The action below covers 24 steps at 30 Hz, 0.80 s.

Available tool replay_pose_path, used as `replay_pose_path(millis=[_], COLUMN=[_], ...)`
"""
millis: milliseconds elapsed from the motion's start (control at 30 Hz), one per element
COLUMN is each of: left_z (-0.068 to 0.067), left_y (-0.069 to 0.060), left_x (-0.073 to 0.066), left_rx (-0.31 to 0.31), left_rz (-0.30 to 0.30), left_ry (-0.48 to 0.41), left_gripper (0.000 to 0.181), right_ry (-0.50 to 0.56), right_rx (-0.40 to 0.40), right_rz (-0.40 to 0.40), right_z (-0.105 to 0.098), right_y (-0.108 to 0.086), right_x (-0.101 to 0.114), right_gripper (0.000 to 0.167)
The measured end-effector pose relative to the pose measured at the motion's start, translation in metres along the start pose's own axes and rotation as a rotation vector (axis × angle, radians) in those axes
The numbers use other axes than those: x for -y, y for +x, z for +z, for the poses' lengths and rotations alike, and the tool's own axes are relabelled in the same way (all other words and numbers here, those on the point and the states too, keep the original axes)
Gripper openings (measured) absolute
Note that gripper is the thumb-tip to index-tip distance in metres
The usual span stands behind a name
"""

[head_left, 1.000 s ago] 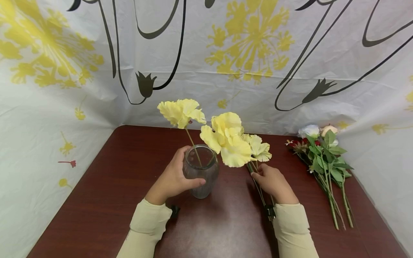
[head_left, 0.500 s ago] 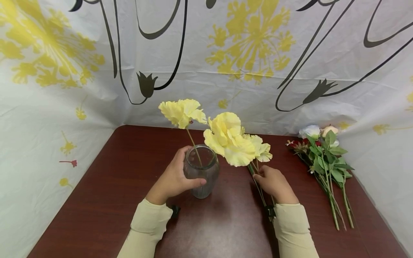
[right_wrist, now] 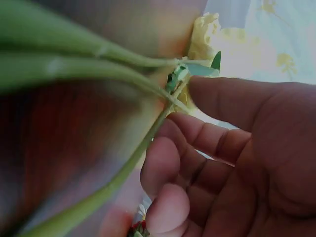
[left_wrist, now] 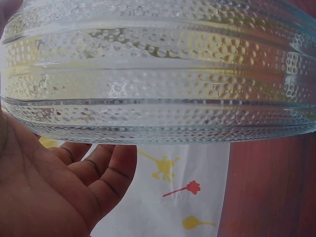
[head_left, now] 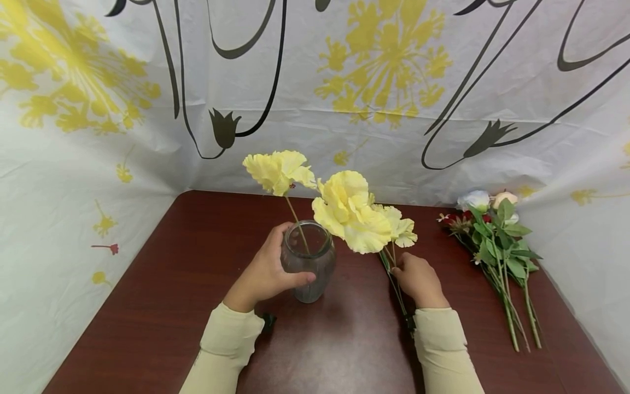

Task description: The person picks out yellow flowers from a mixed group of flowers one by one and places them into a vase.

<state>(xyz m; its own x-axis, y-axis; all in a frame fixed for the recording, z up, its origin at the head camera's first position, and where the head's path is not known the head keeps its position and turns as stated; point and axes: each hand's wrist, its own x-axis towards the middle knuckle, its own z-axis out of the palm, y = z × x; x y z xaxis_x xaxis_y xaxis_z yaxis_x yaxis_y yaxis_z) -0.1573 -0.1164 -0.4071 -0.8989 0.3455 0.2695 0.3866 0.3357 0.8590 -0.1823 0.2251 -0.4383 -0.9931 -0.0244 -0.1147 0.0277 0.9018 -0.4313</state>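
A clear glass vase (head_left: 311, 276) stands upright on the dark red table, and in the left wrist view its ribbed, dimpled wall (left_wrist: 148, 79) fills the upper part. My left hand (head_left: 268, 273) holds the vase from its left side, fingers behind and thumb across the front. One yellow flower (head_left: 278, 171) leans left from the vase mouth, its stem inside. To the right of the vase are more yellow flowers (head_left: 351, 213). My right hand (head_left: 420, 280) pinches at their thin stems; up close a green stem (right_wrist: 118, 180) runs between thumb and fingers. How many stems it grips, I cannot tell.
A bunch of mixed flowers (head_left: 502, 246) with green leaves lies on the right of the table (head_left: 206, 235). A white sheet (head_left: 295, 131) printed with yellow and dark flowers hangs behind and along both sides.
The large yellow bloom by the vase has turned and shifted slightly right. My right hand has moved a little, its grip on the stems slightly altered. The left hand keeps holding the vase.
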Motion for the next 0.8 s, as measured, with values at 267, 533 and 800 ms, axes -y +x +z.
replay_pose_path(millis=[267, 533, 800], left_z=[-0.0005, -0.0010, -0.0005], left_y=[-0.0004, -0.0008, -0.0003], left_x=[0.0001, 0.0001, -0.0001], left_rx=[0.001, 0.003, 0.004], left_rz=[0.003, -0.002, 0.011], left_ry=[-0.009, -0.003, 0.000], left_gripper=[0.094, 0.095, 0.094], right_ry=[-0.007, -0.004, -0.011], right_rx=[-0.006, -0.023, -0.014], right_rz=[-0.010, -0.025, -0.005], right_z=[0.0027, 0.0058, 0.0073], right_y=[0.0019, 0.0036, 0.0043], right_x=[-0.0005, -0.0021, -0.0035], right_gripper=[0.011, 0.009, 0.006])
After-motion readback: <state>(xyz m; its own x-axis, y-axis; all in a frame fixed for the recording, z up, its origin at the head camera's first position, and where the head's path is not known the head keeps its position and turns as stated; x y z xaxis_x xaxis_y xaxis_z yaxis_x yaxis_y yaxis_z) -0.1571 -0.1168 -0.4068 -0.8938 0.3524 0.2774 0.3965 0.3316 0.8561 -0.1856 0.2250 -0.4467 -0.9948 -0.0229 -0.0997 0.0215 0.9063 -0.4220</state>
